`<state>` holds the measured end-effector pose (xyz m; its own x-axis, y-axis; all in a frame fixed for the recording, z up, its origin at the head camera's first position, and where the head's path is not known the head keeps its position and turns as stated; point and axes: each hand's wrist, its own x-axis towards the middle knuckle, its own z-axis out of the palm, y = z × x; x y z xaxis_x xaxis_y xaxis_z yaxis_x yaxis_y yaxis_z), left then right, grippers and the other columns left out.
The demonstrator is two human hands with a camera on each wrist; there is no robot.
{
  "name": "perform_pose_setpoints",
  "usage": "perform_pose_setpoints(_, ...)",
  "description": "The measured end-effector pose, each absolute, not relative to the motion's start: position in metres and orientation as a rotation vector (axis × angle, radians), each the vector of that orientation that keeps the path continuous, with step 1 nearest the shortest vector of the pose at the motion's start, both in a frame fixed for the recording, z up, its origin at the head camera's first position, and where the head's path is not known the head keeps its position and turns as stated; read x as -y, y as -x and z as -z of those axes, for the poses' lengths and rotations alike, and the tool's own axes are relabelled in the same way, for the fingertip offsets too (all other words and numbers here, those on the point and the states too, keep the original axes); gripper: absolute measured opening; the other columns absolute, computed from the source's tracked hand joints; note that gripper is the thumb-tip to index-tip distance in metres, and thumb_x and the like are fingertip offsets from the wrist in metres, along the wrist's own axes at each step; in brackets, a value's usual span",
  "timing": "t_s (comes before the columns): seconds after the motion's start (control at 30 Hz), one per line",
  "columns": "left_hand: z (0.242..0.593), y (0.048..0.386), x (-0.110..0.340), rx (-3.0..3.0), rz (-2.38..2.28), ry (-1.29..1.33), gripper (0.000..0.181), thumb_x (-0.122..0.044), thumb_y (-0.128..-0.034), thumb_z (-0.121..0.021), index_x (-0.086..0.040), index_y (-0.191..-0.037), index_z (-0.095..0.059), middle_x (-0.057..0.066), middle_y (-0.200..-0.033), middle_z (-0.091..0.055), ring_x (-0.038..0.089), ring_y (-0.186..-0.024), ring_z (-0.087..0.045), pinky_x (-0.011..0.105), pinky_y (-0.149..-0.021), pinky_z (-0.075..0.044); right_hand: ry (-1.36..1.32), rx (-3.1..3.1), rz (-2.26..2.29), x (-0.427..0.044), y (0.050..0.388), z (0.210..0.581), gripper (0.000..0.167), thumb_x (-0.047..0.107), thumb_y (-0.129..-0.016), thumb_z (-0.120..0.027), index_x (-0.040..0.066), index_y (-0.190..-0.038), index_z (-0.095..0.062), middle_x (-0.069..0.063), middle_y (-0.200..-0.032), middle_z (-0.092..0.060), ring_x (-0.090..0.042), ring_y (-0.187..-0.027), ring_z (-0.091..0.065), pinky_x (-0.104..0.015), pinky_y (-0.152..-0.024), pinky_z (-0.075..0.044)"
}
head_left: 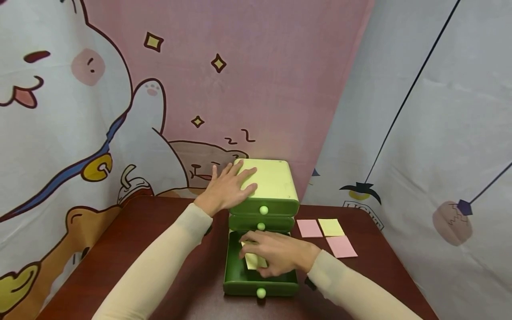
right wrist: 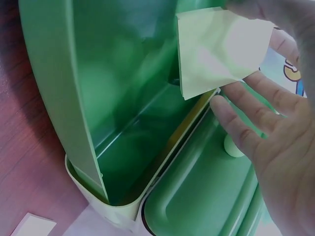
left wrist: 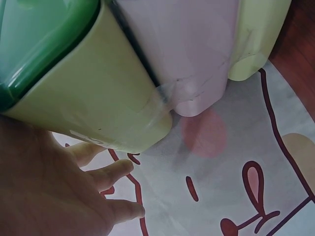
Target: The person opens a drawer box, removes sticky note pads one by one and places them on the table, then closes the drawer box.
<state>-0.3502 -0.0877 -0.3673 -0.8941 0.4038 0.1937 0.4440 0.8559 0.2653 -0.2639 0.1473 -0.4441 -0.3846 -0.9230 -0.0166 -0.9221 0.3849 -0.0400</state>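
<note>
A small three-tier drawer box [head_left: 274, 180] with green drawer fronts stands on the table. My left hand [head_left: 226, 189] rests on the left part of its pale yellow top, fingers spread; the left wrist view shows those fingers beside the box's side. The bottom drawer [head_left: 236, 288] is pulled out, while the two above it are closed. Over this drawer my right hand [head_left: 280, 252] pinches a yellow sticky note pad [right wrist: 221, 54] between thumb and fingers. The pad is tilted, and the hand covers part of it in the head view.
Right of the box lie a pink note pad [head_left: 309, 228], a yellow pad [head_left: 331, 227] and a second pink pad [head_left: 341, 246]. The dark red-brown table [head_left: 180, 266] ends at a cloth backdrop [head_left: 280, 89] with cartoon prints behind the box.
</note>
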Motion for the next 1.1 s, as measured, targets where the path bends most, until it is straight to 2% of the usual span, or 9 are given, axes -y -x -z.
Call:
perform_pose_setpoints(0.3, 0.366, 0.351, 0.087, 2.891, 0.481, 0.669, 0.073, -0.074, -0.1182, -0.035, -0.043, -0.184, -0.035, 0.007, -0.199, -0.016, 0.049, -0.182, -0.022, 0.085, -0.142, 0.002, 1.742, -2.629, 0.104, -0.156, 0.258, 0.438, 0.06, 0.028, -0.101, -0.092, 0.024, -0.153, -0.063, -0.01, -0.17, -0.062, -0.026, -0.15, -0.068, -0.048, -0.127, -0.059)
perform_pose_setpoints(0.53, 0.367, 0.35, 0.088, 2.896, 0.46, 0.67, 0.074, -0.075, -0.1178, -0.035, -0.043, -0.184, -0.035, 0.007, -0.199, -0.016, 0.048, -0.182, -0.022, 0.085, -0.142, 0.0, 1.793, -2.648, 0.156, -0.167, 0.252, 0.432, 0.055, 0.027, -0.1, -0.091, 0.02, -0.149, -0.066, -0.012, -0.174, -0.06, -0.028, -0.157, -0.065, -0.058, -0.133, -0.053)
perform_pose_setpoints(0.73, 0.367, 0.351, 0.087, 2.898, 0.46, 0.663, 0.073, -0.075, -0.1178, -0.035, -0.044, -0.184, -0.035, 0.007, -0.199, -0.016, 0.048, -0.182, -0.022, 0.085, -0.142, 0.002, 1.795, -2.7, 0.189, -0.178, 0.247, 0.429, 0.055, 0.029, -0.101, -0.089, 0.023, -0.151, -0.068, -0.007, -0.176, -0.058, -0.029, -0.157, -0.064, -0.051, -0.128, -0.058)
perform_pose_setpoints(1.1, 0.366, 0.351, 0.085, 2.915, 0.444, 0.663, 0.075, -0.076, -0.1174, -0.032, -0.044, -0.185, -0.033, 0.007, -0.199, -0.014, 0.049, -0.183, -0.02, 0.086, -0.142, 0.001, 1.809, -2.762, 0.239, -0.206, 0.242, 0.428, 0.058, 0.027, -0.097, -0.091, 0.026, -0.151, -0.071, -0.008, -0.173, -0.061, -0.026, -0.152, -0.067, -0.044, -0.116, -0.066)
